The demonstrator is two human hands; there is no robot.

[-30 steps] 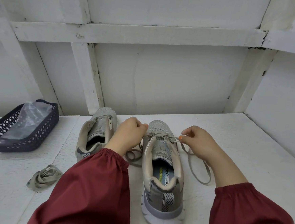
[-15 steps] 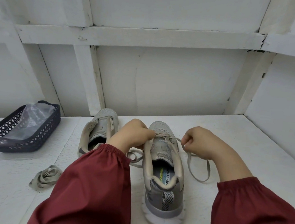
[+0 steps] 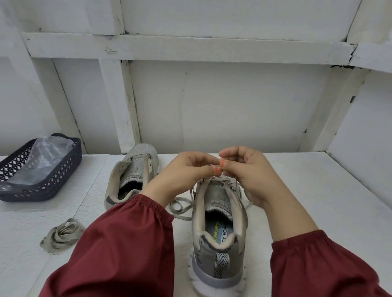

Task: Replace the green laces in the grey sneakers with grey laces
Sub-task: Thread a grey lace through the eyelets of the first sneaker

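The left hand (image 3: 183, 174) and the right hand (image 3: 250, 173) are touching each other above the near grey sneaker (image 3: 218, 239), which is standing on the white table (image 3: 326, 205). Both hands' fingertips are pinching the grey lace (image 3: 182, 206); its loose loop is lying beside this shoe. The second sneaker (image 3: 132, 173) is standing just left, and a bundled lace (image 3: 62, 234) is lying near a dark basket (image 3: 29, 191)

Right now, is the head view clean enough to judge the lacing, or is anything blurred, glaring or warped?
Head view: light soft and even, shadows faint, only a sheen on the bag; wide-angle warp splays the wall beams; print inside the sneaker reads sharp; left hand and right hand look slightly soft at the fingers pinching the lace.
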